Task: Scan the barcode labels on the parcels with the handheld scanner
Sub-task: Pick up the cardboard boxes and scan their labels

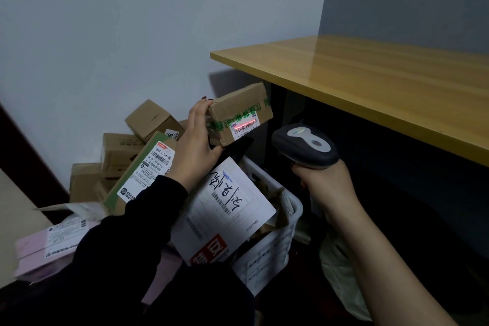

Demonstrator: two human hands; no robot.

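My left hand (194, 140) grips a small brown cardboard parcel (238, 110) with green tape, held up above the basket. Its white barcode label (244, 127) faces me, and a red scan line lies across the barcode. My right hand (325, 185) holds the grey handheld scanner (304, 147) by its handle, to the right of the parcel and a little lower, its head aimed at the label. A gap remains between scanner and parcel.
A white plastic basket (275, 246) below holds a large white mailer (225, 209) and other parcels. Several brown boxes (124, 151) pile against the wall at left, with a pink mailer (50, 243) lower left. A yellow wooden tabletop (370, 82) overhangs at right.
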